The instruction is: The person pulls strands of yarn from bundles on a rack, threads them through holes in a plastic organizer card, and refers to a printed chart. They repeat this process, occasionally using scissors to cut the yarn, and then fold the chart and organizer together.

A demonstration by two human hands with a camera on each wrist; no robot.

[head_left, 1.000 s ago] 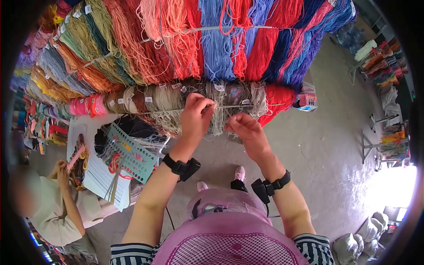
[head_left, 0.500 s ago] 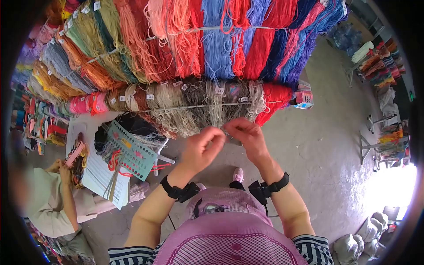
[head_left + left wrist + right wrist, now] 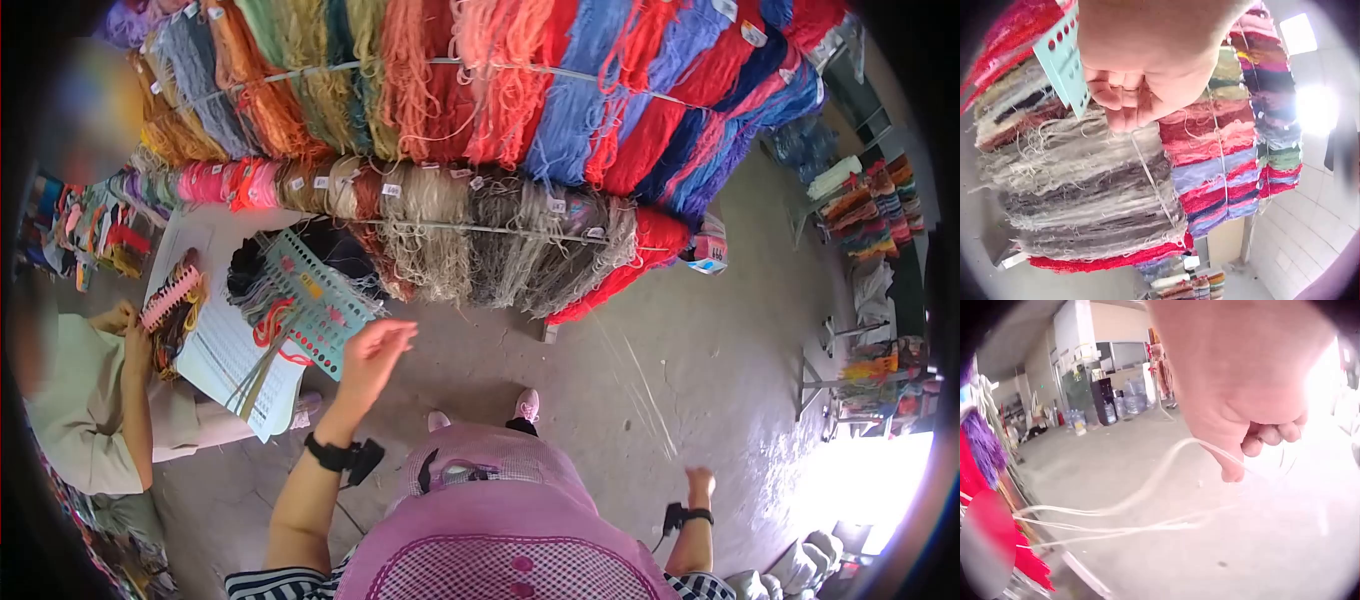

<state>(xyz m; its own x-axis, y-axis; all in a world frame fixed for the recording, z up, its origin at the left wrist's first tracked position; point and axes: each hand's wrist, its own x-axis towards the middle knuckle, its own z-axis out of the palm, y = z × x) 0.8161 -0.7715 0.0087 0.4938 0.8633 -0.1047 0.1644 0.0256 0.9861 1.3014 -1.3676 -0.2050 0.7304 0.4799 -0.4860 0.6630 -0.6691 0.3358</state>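
Observation:
My right hand (image 3: 701, 485) is stretched far out to the right with curled fingers, gripping several strands of pale thread (image 3: 638, 385). The strands of thread (image 3: 1122, 506) run across the right wrist view, one passing over the thumb. My left hand (image 3: 370, 365) is raised by the right edge of the teal card with holes (image 3: 318, 318). In the left wrist view, the fingers (image 3: 1124, 100) of that hand are loosely bent, with nothing visible in them. Beyond it hang skeins of grey and beige yarn (image 3: 505, 265) on a metal rod.
Rows of coloured yarn skeins (image 3: 570, 130) hang on the rack in front. At left a seated person (image 3: 95, 420) holds a pink comb-like strip with yarn (image 3: 172, 297). Printed sheets (image 3: 220, 370) lie under the teal card. Another yarn rack (image 3: 865, 205) stands at right.
My hands were together at the grey skeins, then closer to my body. Now the right hand has swung far right with the thread, and the left has moved left. The head view has shifted.

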